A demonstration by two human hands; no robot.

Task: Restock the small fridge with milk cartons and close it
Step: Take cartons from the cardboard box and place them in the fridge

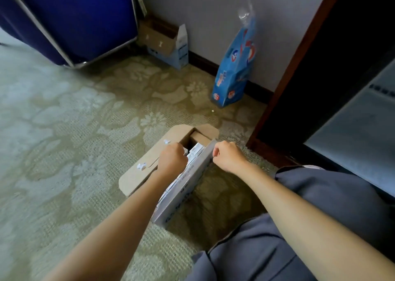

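Note:
An open cardboard case [181, 197] lies on the carpet in front of me, its brown flaps [139, 174] folded out to the left. White milk cartons [195, 152] lie packed inside it. My left hand [172, 160] reaches into the case with fingers curled around a carton top. My right hand [228, 155] is curled at the case's right rim; whether it grips the rim is unclear. The fridge's pale door panel [352, 148] shows at the right, inside a dark wooden cabinet [284, 84].
A second, open empty carton case [166, 43] stands against the wall at the back. A blue printed bag [235, 67] leans on the wall beside the cabinet. A blue fabric cart [70, 17] on a metal frame fills the upper left. My grey-clothed knees are at the lower right.

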